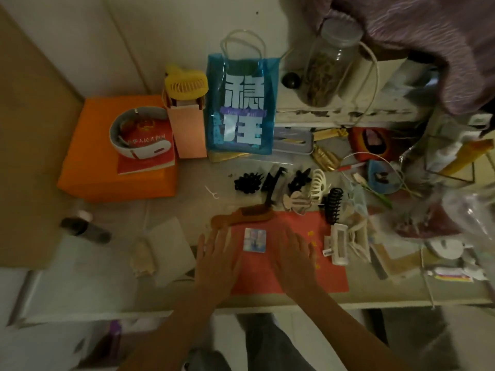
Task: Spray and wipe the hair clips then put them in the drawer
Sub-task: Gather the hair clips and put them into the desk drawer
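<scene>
Behind both flat hands (257, 253), black ribbed clip (333, 206) lengthwise front-to-back, approx.

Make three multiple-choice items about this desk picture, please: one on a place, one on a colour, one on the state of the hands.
1. Where does the dark spray bottle lie?
A. left of the hands
B. inside the blue bag
C. on the orange box

2. What colour is the sheet under the hands?
A. green
B. red
C. white

3. How are the left hand and the right hand?
A. both flat, holding nothing
B. each gripping a clip
C. left holds the bottle

Answers: 1 A, the bottle lies on the desk far left. 2 B, the sheet shows red around the fingers. 3 A, the fingers lie straight on the sheet.
</scene>
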`<state>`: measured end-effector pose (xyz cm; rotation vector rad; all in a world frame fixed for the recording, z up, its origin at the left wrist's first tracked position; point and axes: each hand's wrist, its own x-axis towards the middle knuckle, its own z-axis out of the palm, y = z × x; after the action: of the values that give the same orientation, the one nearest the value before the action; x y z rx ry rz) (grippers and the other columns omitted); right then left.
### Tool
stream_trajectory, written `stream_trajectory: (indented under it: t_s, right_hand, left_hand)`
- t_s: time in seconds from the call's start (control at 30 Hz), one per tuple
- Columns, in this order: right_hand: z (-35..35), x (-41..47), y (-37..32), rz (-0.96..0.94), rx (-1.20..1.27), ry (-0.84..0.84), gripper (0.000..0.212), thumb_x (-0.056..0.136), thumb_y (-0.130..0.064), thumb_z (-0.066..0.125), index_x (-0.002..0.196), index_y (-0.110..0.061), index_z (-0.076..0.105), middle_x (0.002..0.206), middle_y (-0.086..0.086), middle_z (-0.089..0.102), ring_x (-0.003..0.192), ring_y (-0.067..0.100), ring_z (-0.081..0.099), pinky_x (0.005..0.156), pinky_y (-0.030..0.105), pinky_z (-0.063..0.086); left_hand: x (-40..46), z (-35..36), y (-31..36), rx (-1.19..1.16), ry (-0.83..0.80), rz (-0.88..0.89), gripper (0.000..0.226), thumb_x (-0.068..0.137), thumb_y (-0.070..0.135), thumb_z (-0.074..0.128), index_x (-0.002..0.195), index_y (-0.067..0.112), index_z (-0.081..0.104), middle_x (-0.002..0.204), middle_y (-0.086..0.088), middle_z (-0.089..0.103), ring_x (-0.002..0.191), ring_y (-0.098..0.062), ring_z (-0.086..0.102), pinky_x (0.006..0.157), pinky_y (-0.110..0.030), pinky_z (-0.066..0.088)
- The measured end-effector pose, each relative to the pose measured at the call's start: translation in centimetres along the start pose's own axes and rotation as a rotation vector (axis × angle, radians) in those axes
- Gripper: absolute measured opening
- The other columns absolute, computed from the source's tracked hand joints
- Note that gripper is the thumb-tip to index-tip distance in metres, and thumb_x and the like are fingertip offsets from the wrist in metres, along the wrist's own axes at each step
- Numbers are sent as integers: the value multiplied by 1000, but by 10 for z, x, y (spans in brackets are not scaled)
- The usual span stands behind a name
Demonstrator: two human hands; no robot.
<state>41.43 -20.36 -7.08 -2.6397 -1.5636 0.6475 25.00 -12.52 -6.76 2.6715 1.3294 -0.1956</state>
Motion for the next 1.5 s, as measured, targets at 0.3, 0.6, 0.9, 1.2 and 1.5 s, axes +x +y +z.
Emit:
stream_trajectory:
  t_s: [0.3, 0.6, 0.9, 1.2, 1.5]
  right_hand:
    - [13, 45, 19, -155, -10, -181, 58, 100, -39, 35, 152, -24, 15, 160, 3, 12, 147, 20, 7, 117, 41, 0]
    - [36, 63, 16, -180, 15, -173, 65, 94, -45, 45, 150, -21, 24, 155, 5, 23, 139, 26, 24, 113, 39, 12]
    - [36, 69, 7, -169, 85, -62, 67, 75, -35, 77, 133, -11, 53, 132, 15, 51, 116, 36, 50, 96, 47, 38]
    - [44, 73, 12, -188, 61, -92, 71, 84, -45, 64, 145, -23, 34, 146, 7, 31, 131, 28, 29, 106, 39, 22]
    - [38, 68, 10, -234, 124, -35, 62, 59, -28, 87, 115, -11, 66, 118, 14, 59, 105, 36, 58, 85, 43, 45]
  left_hand:
    - [34, 15, 11, -119, -182, -127, 68, 97, 48, 13, 121, 12, 65, 124, -18, 63, 112, -37, 61, 95, -57, 40]
    - [64, 40, -18, -128, -207, -114, 72, 86, 56, -6, 151, 28, 7, 161, -7, 6, 148, -26, 4, 114, -42, -14]
    - [88, 41, -32, -63, -74, 34, 46, 88, 30, 44, 121, 8, 65, 124, -16, 63, 108, -39, 63, 91, -60, 47]
    - [94, 52, -44, -173, 125, 103, 42, 70, 1, 78, 111, 6, 71, 105, -16, 71, 85, -37, 69, 79, -50, 55]
    - [87, 46, -46, -331, 139, 118, 36, 82, 12, 59, 115, -1, 67, 95, -16, 69, 91, -24, 52, 60, -33, 58]
